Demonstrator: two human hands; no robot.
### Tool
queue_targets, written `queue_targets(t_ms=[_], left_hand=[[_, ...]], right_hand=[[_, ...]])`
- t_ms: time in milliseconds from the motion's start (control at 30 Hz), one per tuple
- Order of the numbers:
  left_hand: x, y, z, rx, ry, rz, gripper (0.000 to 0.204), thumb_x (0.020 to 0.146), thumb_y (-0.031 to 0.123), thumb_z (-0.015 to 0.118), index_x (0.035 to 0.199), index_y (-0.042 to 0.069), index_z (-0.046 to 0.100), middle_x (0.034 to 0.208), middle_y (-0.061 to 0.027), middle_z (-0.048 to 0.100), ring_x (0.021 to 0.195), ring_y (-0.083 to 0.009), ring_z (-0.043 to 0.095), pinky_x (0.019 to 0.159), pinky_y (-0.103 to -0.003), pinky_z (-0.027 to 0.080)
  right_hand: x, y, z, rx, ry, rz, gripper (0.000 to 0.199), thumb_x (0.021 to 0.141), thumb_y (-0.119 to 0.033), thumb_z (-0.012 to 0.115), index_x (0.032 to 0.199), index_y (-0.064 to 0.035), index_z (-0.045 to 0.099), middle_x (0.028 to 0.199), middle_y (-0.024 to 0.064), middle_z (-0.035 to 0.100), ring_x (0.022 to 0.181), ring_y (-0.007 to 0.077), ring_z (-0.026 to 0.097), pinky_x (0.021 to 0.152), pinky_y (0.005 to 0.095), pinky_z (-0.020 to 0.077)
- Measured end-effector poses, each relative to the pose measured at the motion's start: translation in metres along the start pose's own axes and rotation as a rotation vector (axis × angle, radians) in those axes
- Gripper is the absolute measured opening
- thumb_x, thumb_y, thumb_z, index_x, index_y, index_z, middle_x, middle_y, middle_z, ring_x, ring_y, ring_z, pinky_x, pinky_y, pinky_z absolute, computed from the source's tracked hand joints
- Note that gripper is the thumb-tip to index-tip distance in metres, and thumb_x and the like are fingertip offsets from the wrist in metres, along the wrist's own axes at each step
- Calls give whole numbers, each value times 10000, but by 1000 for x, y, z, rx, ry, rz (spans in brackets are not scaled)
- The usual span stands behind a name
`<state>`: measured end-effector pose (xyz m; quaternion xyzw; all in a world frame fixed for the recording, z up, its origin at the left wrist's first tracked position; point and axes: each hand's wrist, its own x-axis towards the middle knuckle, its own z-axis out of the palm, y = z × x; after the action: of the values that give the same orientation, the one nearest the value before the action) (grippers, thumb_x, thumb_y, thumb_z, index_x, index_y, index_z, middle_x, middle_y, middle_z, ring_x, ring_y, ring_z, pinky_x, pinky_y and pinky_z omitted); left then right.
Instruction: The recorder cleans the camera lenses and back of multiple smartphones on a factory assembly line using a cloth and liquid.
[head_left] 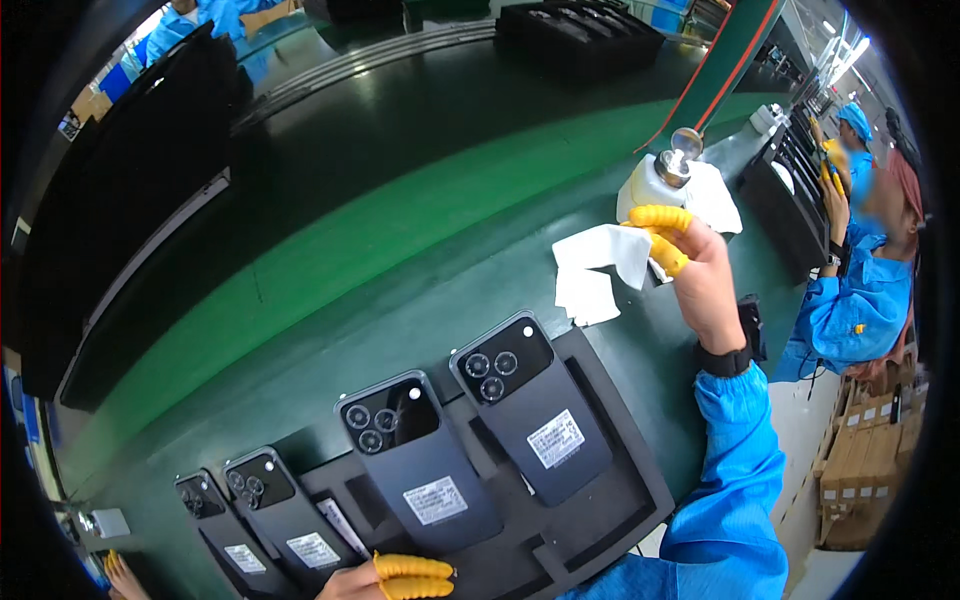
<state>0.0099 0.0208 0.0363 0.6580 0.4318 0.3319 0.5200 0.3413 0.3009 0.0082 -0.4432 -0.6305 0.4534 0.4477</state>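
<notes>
My right hand (705, 285), with yellow finger cots on its fingers, pinches a white wipe (610, 245) above the green bench. Just beyond it stands a white pump bottle (650, 188) with a metal top. At the lower edge, my left hand (385, 580) is partly cut off; its two yellow-cotted fingers are stretched out at the foot of a dark phone (425, 460). That phone lies back up in a black foam tray (625, 440), as does another phone (530, 410) to its right. Further phones (285, 510) (225, 530) lie to the left. Each has a white label.
White wipes (588, 297) lie on the bench (420, 330) below the held one, and more white sheets (712, 200) beside the bottle. A green post (720, 75) rises behind. Co-workers in blue (855, 310) sit at the right, near a black tray (785, 195). Cartons (865, 450) are stacked there.
</notes>
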Motion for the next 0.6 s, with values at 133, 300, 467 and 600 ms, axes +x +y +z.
queue_targets(t_ms=[133,300,467,600], left_hand=[[2,-3,-4,-53,9,1,249,872,145,625,1052,-22,665,1115,-203,658,955,-353,652,821,-382,518],[4,-3,-7,-68,17,-2,256,876,160,627,1048,-25,668,1103,-207,660,927,-346,657,801,-374,519],[5,-3,-8,-66,17,-13,283,889,198,637,1056,-27,672,1099,-205,661,915,-332,657,798,-371,522],[1,2,-5,-17,34,-5,273,899,206,635,1050,-19,675,1096,-194,663,931,-330,658,808,-373,524]], right_hand=[[-10,-9,-1,-54,-17,-111,267,891,65,583,1155,36,614,1118,97,665,1040,165,629,951,278,465],[-22,-19,7,-60,-18,-193,249,891,48,599,1140,50,607,1100,105,658,1036,180,629,949,300,471],[-25,-23,5,6,-6,-250,245,884,53,600,1129,52,609,1105,123,657,1036,196,635,949,313,476],[-27,-24,2,138,0,-215,253,872,68,589,1123,51,613,1109,122,659,1028,201,640,942,312,482]])
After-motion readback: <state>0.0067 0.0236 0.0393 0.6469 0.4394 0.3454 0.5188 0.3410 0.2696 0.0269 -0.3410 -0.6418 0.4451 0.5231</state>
